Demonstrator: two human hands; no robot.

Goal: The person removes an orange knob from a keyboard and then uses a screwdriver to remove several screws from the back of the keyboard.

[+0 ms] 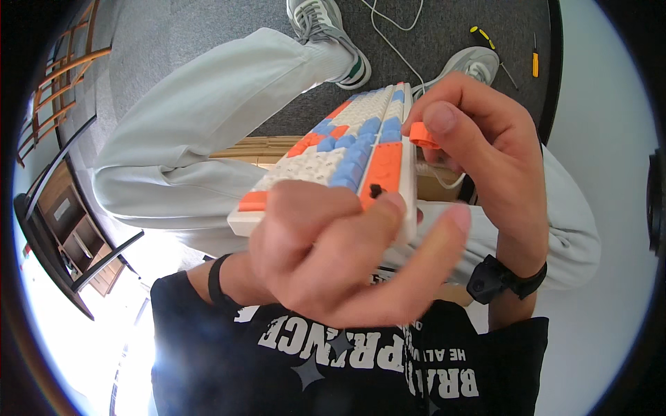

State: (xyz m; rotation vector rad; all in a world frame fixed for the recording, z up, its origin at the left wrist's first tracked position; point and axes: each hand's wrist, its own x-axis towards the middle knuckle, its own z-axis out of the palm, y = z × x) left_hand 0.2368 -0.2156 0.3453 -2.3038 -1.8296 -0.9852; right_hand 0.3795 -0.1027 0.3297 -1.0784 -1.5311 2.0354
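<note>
A white keyboard (pixel 316 166) with white, blue and orange keys slants over my lap, its near end close to me. My left hand (pixel 326 256) is at that near end, slightly blurred. Most of its fingers curl against the keyboard, and one is stretched out past the right edge. Beside a fingertip, a small black piece (pixel 376 191) sticks up among the orange keys; it looks like a bare key switch. At the keyboard's right edge, my right hand (pixel 485 139) is closed, pinching an orange keycap (pixel 423 135) between thumb and finger.
On the grey carpet (pixel 222 41) at the far right lie a yellow screwdriver (pixel 535 64) and another yellow-and-black tool (pixel 483 37). A white cable (pixel 388 36) runs down between my shoes. Wooden chairs (pixel 66 76) and a shelf unit (pixel 80 239) stand at the left.
</note>
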